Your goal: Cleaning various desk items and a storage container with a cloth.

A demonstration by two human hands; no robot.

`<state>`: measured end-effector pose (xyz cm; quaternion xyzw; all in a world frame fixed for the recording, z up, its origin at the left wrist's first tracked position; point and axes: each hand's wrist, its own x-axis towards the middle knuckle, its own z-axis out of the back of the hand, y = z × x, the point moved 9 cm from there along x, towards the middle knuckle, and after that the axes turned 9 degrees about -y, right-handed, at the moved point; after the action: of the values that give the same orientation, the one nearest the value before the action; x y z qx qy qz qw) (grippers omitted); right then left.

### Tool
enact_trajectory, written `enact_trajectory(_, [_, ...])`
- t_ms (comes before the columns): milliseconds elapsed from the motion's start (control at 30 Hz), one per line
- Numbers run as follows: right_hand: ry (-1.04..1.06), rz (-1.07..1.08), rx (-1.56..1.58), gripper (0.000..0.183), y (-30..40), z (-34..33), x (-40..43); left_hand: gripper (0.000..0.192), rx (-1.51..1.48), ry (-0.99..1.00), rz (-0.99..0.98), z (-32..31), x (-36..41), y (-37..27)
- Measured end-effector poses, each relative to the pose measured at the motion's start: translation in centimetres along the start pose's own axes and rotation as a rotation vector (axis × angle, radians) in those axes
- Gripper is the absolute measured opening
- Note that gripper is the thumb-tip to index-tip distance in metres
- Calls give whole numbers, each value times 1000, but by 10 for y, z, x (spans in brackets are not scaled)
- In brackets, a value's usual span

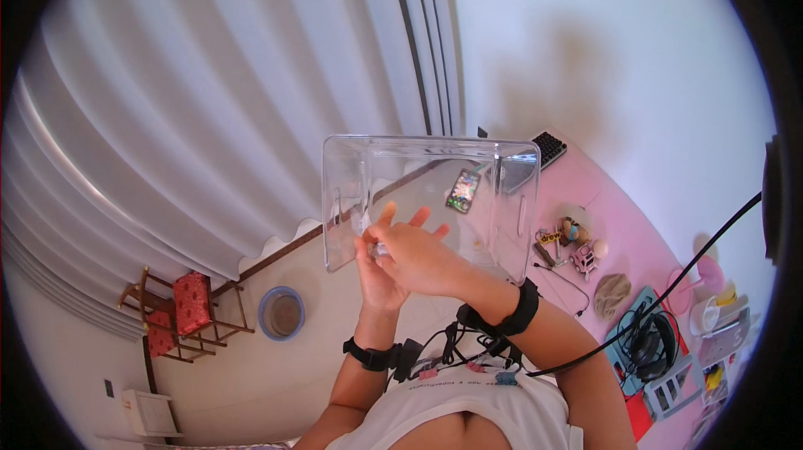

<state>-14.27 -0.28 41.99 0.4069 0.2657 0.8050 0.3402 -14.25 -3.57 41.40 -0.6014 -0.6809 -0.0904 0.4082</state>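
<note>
Both hands meet over a clear plastic bin (530, 218), whose open side faces me. My right hand (426, 258) crosses in from the right, its fingertips pinching a small clear piece (378, 250). My left hand (382, 290) comes up from below, palm partly turned up, with its thumb beside that piece. Several spread fingertips show behind my right hand; overlap hides how firmly the left one grips. Through the bin a smartphone (464, 191) with a lit screen is visible. What supports the bin cannot be told.
On the pink table (608, 199) lie a keyboard (549, 149), small trinkets (583, 258), a beige cloth item (613, 296) and headphones (652, 337). A black cable (690, 262) crosses on the right. On the floor are a blue basin (282, 313) and red-seated chairs (191, 302).
</note>
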Motion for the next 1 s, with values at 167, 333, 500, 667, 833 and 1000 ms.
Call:
enact_trajectory(167, [102, -66, 217, 18, -20, -3, 5, 62, 17, -479, 210, 55, -6, 10])
enact_trajectory(333, [120, -147, 384, 17, -15, 10, 2, 66, -183, -579, 263, 69, -16, 11])
enact_trajectory(500, [-307, -42, 107, 21, -16, 55, 7, 70, -315, -447, 244, 60, -11, 8])
enact_trajectory(667, [-217, 67, -160, 24, -3, 12, -3, 71, -49, -629, 250, 63, -12, 13])
enact_trajectory(833, [-176, -62, -42, 21, -6, 9, -3, 68, 93, -1048, 161, 79, -36, 1])
enact_trajectory(1000, [218, -166, 529, 27, -11, -3, -3, 70, 23, -484, 299, 44, -8, 12])
